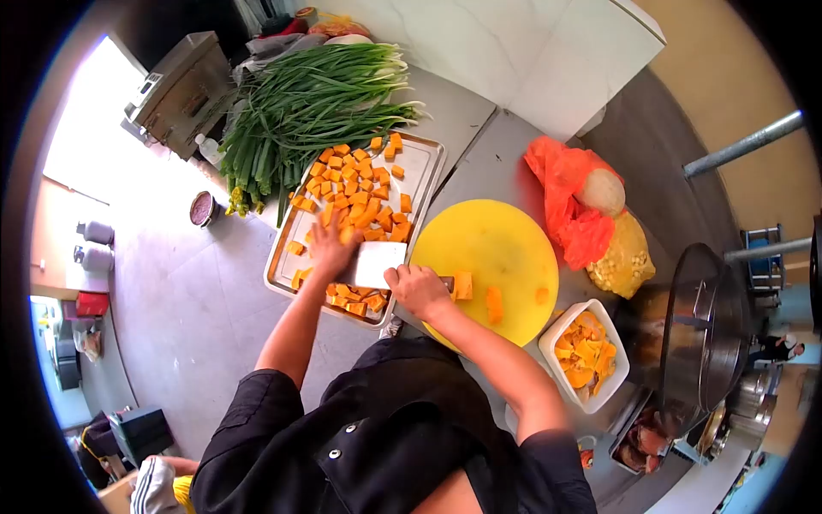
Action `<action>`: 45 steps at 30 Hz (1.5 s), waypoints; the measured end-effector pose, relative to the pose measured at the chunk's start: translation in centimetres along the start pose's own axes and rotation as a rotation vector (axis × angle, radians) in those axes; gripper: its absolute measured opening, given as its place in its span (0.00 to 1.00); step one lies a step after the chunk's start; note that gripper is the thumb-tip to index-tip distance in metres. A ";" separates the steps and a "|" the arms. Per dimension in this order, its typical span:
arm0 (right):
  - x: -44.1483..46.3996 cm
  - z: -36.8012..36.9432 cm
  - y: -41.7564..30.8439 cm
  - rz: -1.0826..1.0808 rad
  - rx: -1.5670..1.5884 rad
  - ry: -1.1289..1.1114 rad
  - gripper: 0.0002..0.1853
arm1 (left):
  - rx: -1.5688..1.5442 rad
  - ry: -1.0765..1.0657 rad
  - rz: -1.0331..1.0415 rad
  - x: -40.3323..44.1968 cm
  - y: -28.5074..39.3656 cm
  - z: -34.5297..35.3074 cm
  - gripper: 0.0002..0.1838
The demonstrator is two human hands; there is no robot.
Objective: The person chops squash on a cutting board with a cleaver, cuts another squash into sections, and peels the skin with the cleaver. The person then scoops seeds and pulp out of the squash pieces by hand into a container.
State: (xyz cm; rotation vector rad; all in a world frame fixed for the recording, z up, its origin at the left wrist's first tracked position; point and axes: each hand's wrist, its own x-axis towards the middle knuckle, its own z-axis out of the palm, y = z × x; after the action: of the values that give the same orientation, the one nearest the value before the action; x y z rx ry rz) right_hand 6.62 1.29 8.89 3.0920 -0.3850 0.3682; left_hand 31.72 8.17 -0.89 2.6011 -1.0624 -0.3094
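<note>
A: Right hand (419,289) clenched round the handle of a cleaver (382,264). Blade's long axis runs leftward from the knuckles, out over the tray (427,167).

B: Left hand (330,250)?

A: At the blade's far end, low among orange cubes (349,185), pumpkin by the look. Fingers appear loose; whether they grasp a cube, cannot tell.

B: Which is nearer the cubes?

A: Left. Most lie ahead of it, away from the body, in the tray, whose long side runs outward, leaning right. Right hand is over the left edge of the yellow board (497,236), chunks (494,305) just right of it.

B: Farther out?

A: White tub (552,337) of orange scraps (586,353) right of the board. Beyond, on the worktop (479,167): spring onions (324,98) past the tray, red bag (561,201) past the board.
</note>
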 end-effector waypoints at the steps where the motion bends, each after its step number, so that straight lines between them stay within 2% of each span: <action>1: -0.8 -0.2 0.3 -0.002 0.029 -0.002 0.05 | -0.003 0.037 -0.044 2.2 -3.0 2.5 0.49; 3: -3.6 -1.1 0.8 0.032 0.086 -0.010 0.04 | -0.159 0.243 0.092 5.1 -6.3 3.9 0.46; 4: -5.7 -1.3 0.7 0.136 0.150 -0.025 0.05 | -0.220 0.219 0.122 5.0 -5.2 2.4 0.44; 7: -12.6 -4.8 0.8 0.551 0.422 -0.021 0.10 | -0.282 0.229 0.192 4.0 -1.1 -1.5 0.35; 8: -14.7 -5.9 0.8 0.750 0.466 0.008 0.12 | -0.319 0.301 0.227 3.0 0.8 -1.6 0.28; 10: -18.7 -7.0 1.1 1.101 0.462 0.049 0.15 | -0.404 0.306 0.470 -0.5 5.9 -1.9 0.19; 11: -20.7 -6.5 1.8 1.254 0.411 0.064 0.15 | -0.418 0.252 0.593 -3.4 8.8 -1.4 0.22; 12: -22.5 -5.8 2.6 1.321 0.315 0.110 0.17 | -0.506 0.052 0.607 -6.4 11.3 0.2 0.23; 13: -24.2 -4.6 3.6 1.382 0.217 0.158 0.18 | -0.592 -0.101 0.780 -8.9 13.5 1.8 0.26; 14: -25.7 -2.9 4.6 1.381 0.104 0.203 0.17 | -0.641 -0.283 0.812 -11.8 16.0 3.1 0.31; 16: -27.5 -0.3 5.7 1.431 0.111 0.175 0.17 | -0.541 -0.427 0.863 -16.0 20.7 5.8 0.48; 20: -26.9 -0.4 3.0 1.433 0.299 0.132 0.13 | -0.303 -0.429 0.841 -18.0 26.1 11.2 0.58; 24: -31.4 -0.4 -0.6 1.399 0.544 0.158 0.11 | -0.250 -0.474 0.905 -17.4 26.1 14.2 0.55; 26: -34.2 0.8 -1.6 1.604 1.167 0.394 0.10 | -0.237 -0.445 1.016 -17.0 25.2 14.1 0.50; 27: -35.4 1.7 -1.9 1.676 1.487 0.515 0.10 | -0.274 -0.406 0.997 -17.2 25.2 14.2 0.46; 28: -35.7 2.7 -2.3 1.667 1.547 0.582 0.09 | -0.312 -0.363 0.981 -17.5 25.5 14.6 0.42; 32: -33.6 5.5 -2.3 1.623 1.343 0.484 0.10 | -0.446 -0.289 0.916 -18.1 26.7 16.6 0.28; 36: -27.7 3.8 -0.7 1.609 1.401 0.438 0.11 | -0.636 -0.157 0.808 -18.6 28.2 15.7 0.22; 39: -23.3 0.6 1.0 1.468 1.240 0.261 0.14 | -0.780 0.009 0.657 -16.5 29.5 11.2 0.22; 40: -21.4 -0.5 1.3 1.350 1.184 0.259 0.15 | -0.779 0.072 0.620 -14.9 29.2 8.3 0.22; 41: -19.5 -1.4 1.7 1.234 1.125 0.258 0.16 | -0.778 0.134 0.584 -12.6 28.0 6.0 0.23; 42: -18.2 -1.8 2.2 1.115 1.061 0.257 0.17 | -0.707 0.310 0.633 -9.6 25.6 5.3 0.23; 44: -17.4 -1.0 3.4 1.039 0.995 0.216 0.17 | -0.584 0.314 0.435 -4.9 20.6 1.4 0.25; 45: -17.3 -0.8 3.8 1.003 0.962 0.196 0.17 | -0.501 0.352 0.425 -2.7 18.1 1.2 0.29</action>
State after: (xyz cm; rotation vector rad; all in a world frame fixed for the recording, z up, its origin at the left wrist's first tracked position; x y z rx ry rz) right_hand -10.78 1.85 5.57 3.2322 -2.3366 1.1010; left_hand 17.83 -2.40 4.81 1.8497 -1.1870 -0.0069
